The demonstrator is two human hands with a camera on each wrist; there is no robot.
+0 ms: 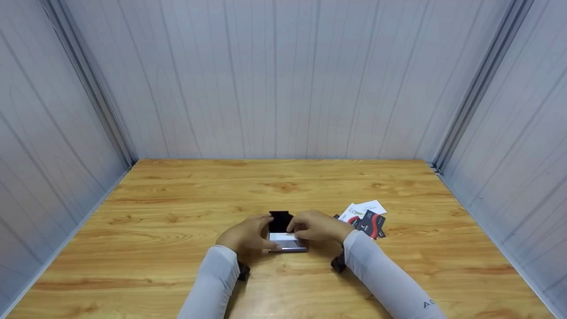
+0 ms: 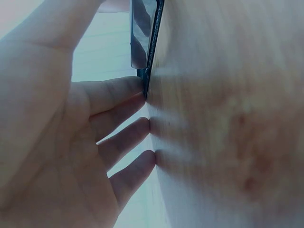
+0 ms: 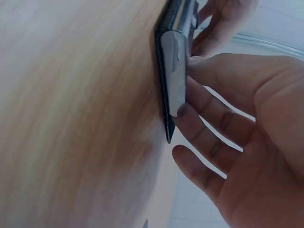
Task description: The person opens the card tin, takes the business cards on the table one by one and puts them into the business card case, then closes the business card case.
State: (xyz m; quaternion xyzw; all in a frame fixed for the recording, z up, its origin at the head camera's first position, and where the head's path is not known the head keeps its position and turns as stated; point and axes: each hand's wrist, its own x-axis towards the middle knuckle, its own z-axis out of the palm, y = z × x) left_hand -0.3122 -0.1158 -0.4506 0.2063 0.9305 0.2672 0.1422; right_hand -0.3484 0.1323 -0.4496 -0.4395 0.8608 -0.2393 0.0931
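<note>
A card case point(image 1: 288, 250) with a shiny metal body and a black flap point(image 1: 278, 220) lies unfolded on the table. White card stock point(image 1: 279, 236) shows in its body. At the case's left side is my left hand point(image 1: 248, 232), thumb on the near part and index finger beside the flap. The left wrist view shows its fairly straight fingers point(image 2: 130, 175) reaching down to the flap's edge and tabletop. My right hand point(image 1: 321, 226) reaches over from the right. Its thumb and gently bent fingers point(image 3: 190, 126) touch the case's top and side; no card is clearly pinched between them.
Several loose cards, white point(image 1: 370, 206) and black with red curves point(image 1: 372, 223), overlap on the wooden table point(image 1: 177, 195) to the right of the right hand. Ribbed pale panels point(image 1: 283, 79) enclose the table at the back and both sides.
</note>
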